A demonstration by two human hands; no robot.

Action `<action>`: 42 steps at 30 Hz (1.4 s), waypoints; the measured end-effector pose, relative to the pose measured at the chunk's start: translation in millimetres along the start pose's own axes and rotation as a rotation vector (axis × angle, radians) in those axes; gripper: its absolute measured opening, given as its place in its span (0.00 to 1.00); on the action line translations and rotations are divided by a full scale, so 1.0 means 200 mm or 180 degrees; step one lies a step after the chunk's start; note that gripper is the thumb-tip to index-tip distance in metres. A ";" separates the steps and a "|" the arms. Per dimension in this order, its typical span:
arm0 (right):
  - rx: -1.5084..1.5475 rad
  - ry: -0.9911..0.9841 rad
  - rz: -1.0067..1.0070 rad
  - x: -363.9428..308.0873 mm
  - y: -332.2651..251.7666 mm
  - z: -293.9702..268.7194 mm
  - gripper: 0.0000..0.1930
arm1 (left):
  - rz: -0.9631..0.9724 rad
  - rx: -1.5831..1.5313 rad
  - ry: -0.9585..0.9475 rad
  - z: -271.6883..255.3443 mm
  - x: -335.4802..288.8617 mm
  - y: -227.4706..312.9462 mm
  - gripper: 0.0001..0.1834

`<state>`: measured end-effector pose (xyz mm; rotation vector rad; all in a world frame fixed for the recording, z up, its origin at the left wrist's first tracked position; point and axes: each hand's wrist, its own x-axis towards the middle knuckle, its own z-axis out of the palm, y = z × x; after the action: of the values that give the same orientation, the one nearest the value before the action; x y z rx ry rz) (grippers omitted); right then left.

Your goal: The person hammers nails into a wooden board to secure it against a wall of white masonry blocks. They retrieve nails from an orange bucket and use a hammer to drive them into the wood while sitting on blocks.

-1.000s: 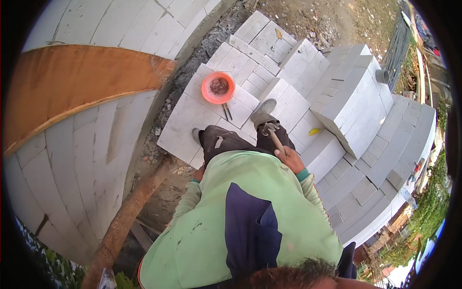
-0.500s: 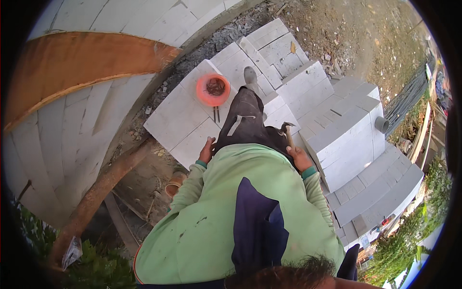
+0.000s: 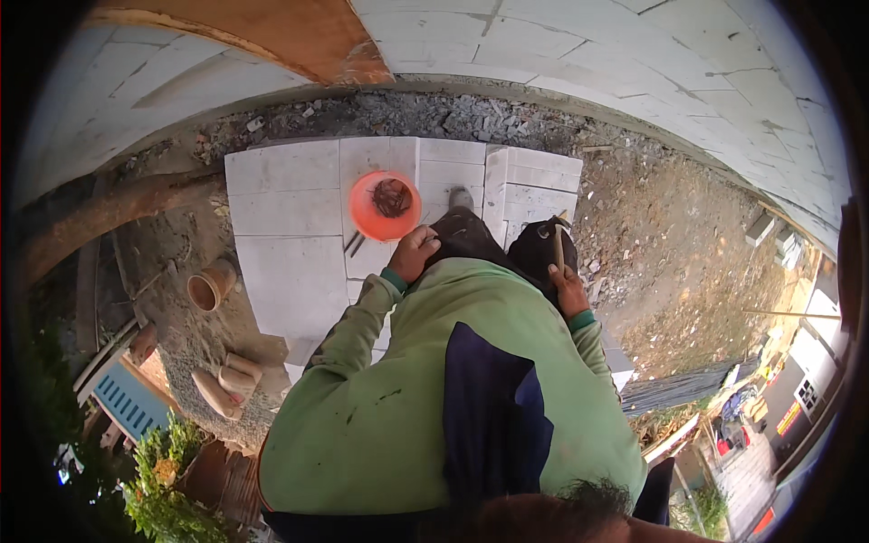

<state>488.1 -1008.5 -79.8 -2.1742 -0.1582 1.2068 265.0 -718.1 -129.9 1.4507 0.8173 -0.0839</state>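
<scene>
My right hand (image 3: 569,293) is wrapped round the wooden handle of a hammer (image 3: 558,249), held beside my right leg; its head is hard to make out against the dark trousers. Close to my left thigh, my left hand (image 3: 415,253) has its fingers curled together; whatever they hold, if anything, is hidden. Just beyond it, an orange-red bucket (image 3: 359,210) stands on pale blocks (image 3: 288,213), with a heap of thin, rusty-brown pieces (image 3: 392,197) inside. Two dark handles (image 3: 354,244) of a tool lie beside the bucket. One grey boot (image 3: 462,197) rests on the blocks.
A pale block wall (image 3: 543,41) with a brown wooden panel (image 3: 272,32) curves along the far side. Rubble (image 3: 434,113) lies at its foot. Left are a thick log (image 3: 118,217) and a brown pail (image 3: 211,285). Bare soil (image 3: 670,244) stretches right.
My view has swung right, toward the wall, and the stepped block stacks on the right have mostly left view. My left hand has come up nearer the bucket. The hammer stays in my right hand.
</scene>
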 end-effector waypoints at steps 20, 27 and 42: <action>-0.2314 -0.2066 -0.2087 1.86 0.57 -0.49 0.12 | -0.2766 -0.2911 0.2724 1.32 0.27 -1.55 0.44; -0.2864 -0.2268 -0.3111 2.24 0.64 -0.33 0.10 | -0.2229 -0.3550 0.4465 0.85 0.52 -1.50 0.64; -0.4137 -0.1480 -0.2387 2.94 0.66 0.95 0.19 | 0.0329 -0.0927 0.5592 -0.15 0.63 -2.02 0.25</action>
<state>646.7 -791.5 -651.1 -2.2250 -2.2315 1.2044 135.5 -706.5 -534.6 1.0029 1.9803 1.5064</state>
